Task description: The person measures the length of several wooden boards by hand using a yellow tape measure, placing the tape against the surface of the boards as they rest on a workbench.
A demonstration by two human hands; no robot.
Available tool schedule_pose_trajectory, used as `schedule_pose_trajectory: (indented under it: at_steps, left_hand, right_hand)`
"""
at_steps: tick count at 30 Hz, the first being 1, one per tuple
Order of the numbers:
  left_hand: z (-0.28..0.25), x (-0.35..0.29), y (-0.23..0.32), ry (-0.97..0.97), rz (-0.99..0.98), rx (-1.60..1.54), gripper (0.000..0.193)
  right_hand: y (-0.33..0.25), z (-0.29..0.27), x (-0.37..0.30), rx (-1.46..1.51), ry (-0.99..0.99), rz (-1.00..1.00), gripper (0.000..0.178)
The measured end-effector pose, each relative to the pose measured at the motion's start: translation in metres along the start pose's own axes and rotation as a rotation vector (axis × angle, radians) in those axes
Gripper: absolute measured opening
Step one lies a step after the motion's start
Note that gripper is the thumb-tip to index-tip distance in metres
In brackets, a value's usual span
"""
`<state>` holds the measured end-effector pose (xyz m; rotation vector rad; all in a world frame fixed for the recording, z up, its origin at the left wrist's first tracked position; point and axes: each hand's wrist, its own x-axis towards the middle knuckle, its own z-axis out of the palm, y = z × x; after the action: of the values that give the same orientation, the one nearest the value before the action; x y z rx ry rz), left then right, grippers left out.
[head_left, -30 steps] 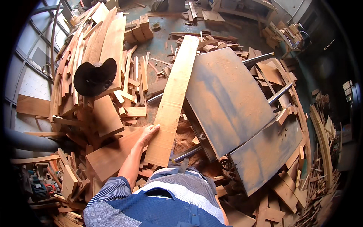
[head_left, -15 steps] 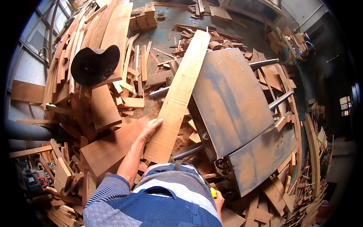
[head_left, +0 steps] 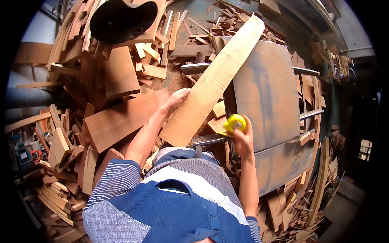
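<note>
A long pale wooden board slants from close to my waist up to the far right, over the left edge of the metal machine table. My left hand grips the board's left edge near its close end, its fingers partly hidden by the wood. In my right hand is a yellow tape measure, held just right of the board's near end and above the table's left edge. Whether the tape's blade is pulled out cannot be made out clearly.
A dark hat sits on stacked planks at the upper left. A wide reddish board leans among offcuts to my left. Metal bars stick out from the table's sides. Wood scraps cover the floor on both sides.
My right hand has come up from beside my hip with the yellow tape measure, toward the board. The view has shifted, and the board appears tilted farther to the right.
</note>
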<state>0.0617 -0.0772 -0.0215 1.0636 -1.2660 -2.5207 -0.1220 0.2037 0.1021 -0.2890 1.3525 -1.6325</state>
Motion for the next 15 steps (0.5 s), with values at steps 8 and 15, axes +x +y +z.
schedule_pose_trajectory:
  at_steps: [8, 15]
  left_hand:
    - [-0.006, 0.018, -0.018, 0.051, 0.175, 0.057, 0.055]
    - [-0.014, 0.026, -0.024, -0.044, 0.289, 0.005, 0.056]
  right_hand:
    - [0.019, 0.085, 0.134, -0.447, -0.071, -0.032, 0.043]
    - [0.031, 0.13, 0.176, -0.779, 0.039, -0.243, 0.039]
